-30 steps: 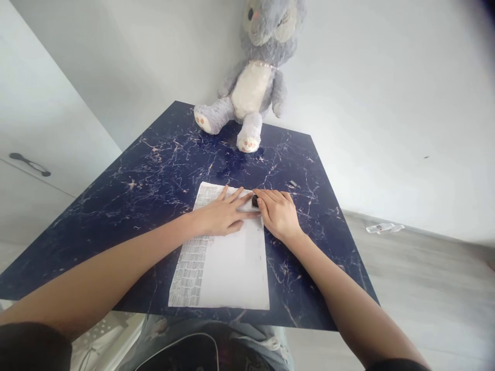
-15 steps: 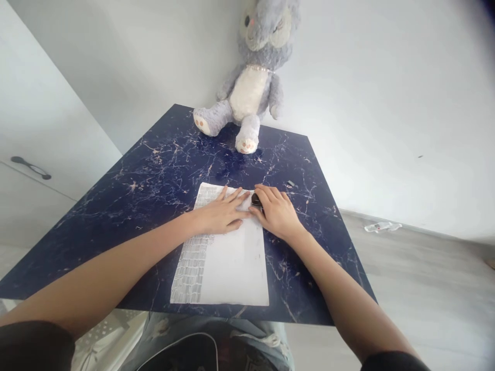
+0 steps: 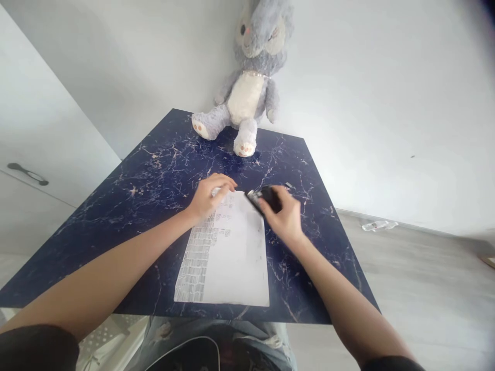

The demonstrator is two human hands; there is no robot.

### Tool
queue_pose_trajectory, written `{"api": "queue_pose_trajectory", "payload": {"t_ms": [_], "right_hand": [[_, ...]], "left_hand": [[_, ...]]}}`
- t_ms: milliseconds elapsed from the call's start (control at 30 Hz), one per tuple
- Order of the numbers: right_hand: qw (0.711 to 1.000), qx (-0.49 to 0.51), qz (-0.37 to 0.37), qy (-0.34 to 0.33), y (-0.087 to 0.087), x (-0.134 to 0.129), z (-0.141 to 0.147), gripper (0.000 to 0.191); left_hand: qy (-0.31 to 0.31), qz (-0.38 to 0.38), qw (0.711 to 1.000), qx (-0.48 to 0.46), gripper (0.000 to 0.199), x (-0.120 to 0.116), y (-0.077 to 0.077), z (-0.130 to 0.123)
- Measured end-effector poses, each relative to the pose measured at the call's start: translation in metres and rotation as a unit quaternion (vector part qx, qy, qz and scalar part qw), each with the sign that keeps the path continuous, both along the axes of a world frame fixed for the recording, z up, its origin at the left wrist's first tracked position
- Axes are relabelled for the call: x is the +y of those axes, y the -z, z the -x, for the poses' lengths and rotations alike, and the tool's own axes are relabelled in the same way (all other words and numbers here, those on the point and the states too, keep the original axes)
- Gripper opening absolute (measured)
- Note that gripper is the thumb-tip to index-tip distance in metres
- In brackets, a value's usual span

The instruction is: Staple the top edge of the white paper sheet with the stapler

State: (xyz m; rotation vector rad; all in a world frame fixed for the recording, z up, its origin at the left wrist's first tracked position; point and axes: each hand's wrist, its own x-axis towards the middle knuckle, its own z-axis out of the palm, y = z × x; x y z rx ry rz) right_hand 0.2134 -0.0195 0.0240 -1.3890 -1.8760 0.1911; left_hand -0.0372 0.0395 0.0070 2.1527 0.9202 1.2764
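Observation:
A sheet of paper point(image 3: 235, 268) with rows of print down its left side lies on the dark blue marbled table point(image 3: 154, 180). At the sheet's top left edge, my left hand point(image 3: 212, 197) has its fingers bent together and touches the paper; whether it pinches the edge is hidden. My right hand point(image 3: 285, 211) grips a black stapler-like object point(image 3: 270, 198) over the top right corner of the sheet.
A large grey plush toy point(image 3: 247, 98) sits at the table's back against the wall. Beyond my right hand lies a small bit point(image 3: 288, 184). A clear plastic item point(image 3: 377, 225) is on the floor at right. A cabinet handle point(image 3: 28, 173) shows at left.
My left hand has moved from lying spread on the paper to its top left edge, fingers now bent. My right hand has lifted and turned the black object, which now shows more fully.

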Motion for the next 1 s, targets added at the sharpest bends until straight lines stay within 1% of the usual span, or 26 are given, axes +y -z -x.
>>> {"api": "queue_pose_trajectory", "payload": {"t_ms": [67, 133, 167, 200, 300, 367, 433, 500, 567, 633, 667, 700, 733, 767, 800, 833, 867, 900, 933, 1000], "right_hand": [[0.993, -0.024, 0.055, -0.102, -0.002, -0.011, 0.021, 0.026], [0.977, -0.081, 0.088, -0.176, -0.004, -0.019, 0.039, 0.026], [0.969, -0.117, 0.099, -0.196, -0.005, -0.021, 0.045, 0.028], [0.961, -0.153, 0.11, -0.205, -0.006, -0.021, 0.049, 0.031], [0.945, -0.23, 0.15, -0.179, -0.011, -0.017, 0.049, 0.04], [0.94, -0.249, 0.176, -0.151, -0.013, -0.016, 0.037, 0.039], [0.94, -0.255, 0.191, -0.123, -0.014, -0.019, 0.015, 0.035], [0.943, -0.249, 0.197, -0.097, -0.012, -0.027, -0.018, 0.035], [0.948, -0.228, 0.208, -0.084, -0.01, -0.035, -0.058, 0.037], [0.954, -0.191, 0.221, -0.07, -0.007, -0.038, -0.098, 0.041], [0.956, -0.162, 0.229, -0.081, -0.006, -0.035, -0.115, 0.047], [0.96, -0.117, 0.233, -0.106, -0.005, -0.031, -0.13, 0.056], [0.967, -0.056, 0.221, -0.112, -0.003, -0.024, -0.142, 0.06], [0.975, 0.001, 0.2, -0.094, -0.001, -0.014, -0.151, 0.061], [0.984, 0.027, 0.17, -0.05, 0.002, -0.003, -0.157, 0.062], [0.989, 0.009, 0.147, -0.011, 0.005, 0.009, -0.159, 0.062], [0.99, -0.035, 0.135, 0.008, 0.008, 0.021, -0.158, 0.061], [0.987, -0.088, 0.134, -0.004, 0.012, 0.033, -0.154, 0.062], [0.979, -0.14, 0.142, -0.034, 0.016, 0.043, -0.149, 0.065], [0.954, -0.231, 0.168, -0.088, 0.026, 0.057, -0.133, 0.072]], "left_hand": [[-0.094, 0.01, 0.993, -0.069, 0.031, 0.008, -0.002, 0.007], [-0.151, 0.022, 0.983, -0.099, 0.029, 0.014, -0.002, 0.012], [-0.159, 0.03, 0.981, -0.108, 0.028, 0.017, -0.002, 0.013], [-0.154, 0.04, 0.98, -0.117, 0.028, 0.018, -0.001, 0.014], [-0.094, 0.073, 0.984, -0.136, 0.029, 0.02, 0.0, 0.014], [-0.066, 0.09, 0.983, -0.149, 0.031, 0.02, 0.001, 0.014], [-0.056, 0.104, 0.979, -0.164, 0.031, 0.02, 0.001, 0.015], [-0.049, 0.122, 0.974, -0.184, 0.03, 0.02, 0.003, 0.015], [-0.044, 0.14, 0.969, -0.198, 0.029, 0.021, 0.005, 0.015], [-0.041, 0.148, 0.967, -0.205, 0.029, 0.023, 0.006, 0.015], [-0.041, 0.149, 0.966, -0.207, 0.029, 0.024, 0.007, 0.015], [-0.041, 0.149, 0.965, -0.212, 0.029, 0.026, 0.009, 0.015], [-0.044, 0.151, 0.963, -0.22, 0.029, 0.027, 0.01, 0.014], [-0.048, 0.156, 0.959, -0.233, 0.028, 0.028, 0.011, 0.014], [-0.053, 0.163, 0.954, -0.247, 0.028, 0.029, 0.011, 0.015], [-0.058, 0.173, 0.947, -0.263, 0.027, 0.03, 0.012, 0.015], [-0.065, 0.185, 0.94, -0.28, 0.026, 0.031, 0.012, 0.016], [-0.071, 0.195, 0.932, -0.298, 0.025, 0.032, 0.013, 0.017], [-0.077, 0.205, 0.924, -0.315, 0.025, 0.032, 0.012, 0.017], [-0.086, 0.216, 0.908, -0.348, 0.022, 0.033, 0.012, 0.019]]}}
